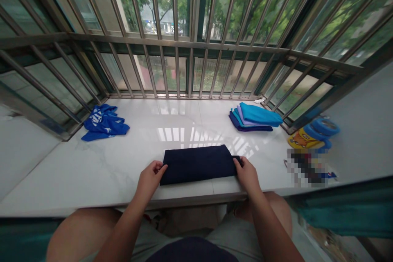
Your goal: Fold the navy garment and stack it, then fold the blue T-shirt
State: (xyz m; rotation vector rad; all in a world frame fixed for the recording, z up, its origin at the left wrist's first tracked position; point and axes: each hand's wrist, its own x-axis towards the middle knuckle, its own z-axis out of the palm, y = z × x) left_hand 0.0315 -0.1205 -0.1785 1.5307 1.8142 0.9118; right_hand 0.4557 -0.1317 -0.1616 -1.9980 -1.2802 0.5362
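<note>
Left hand [150,179] and right hand [247,175] pinch opposite ends of folded navy garment [196,165], near front edge of marble sill [92,172].

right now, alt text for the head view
The left hand and right hand rest on the ends of a folded navy garment on a white marble sill, with a crumpled blue shirt left, a folded blue stack right, barred windows behind.
</note>
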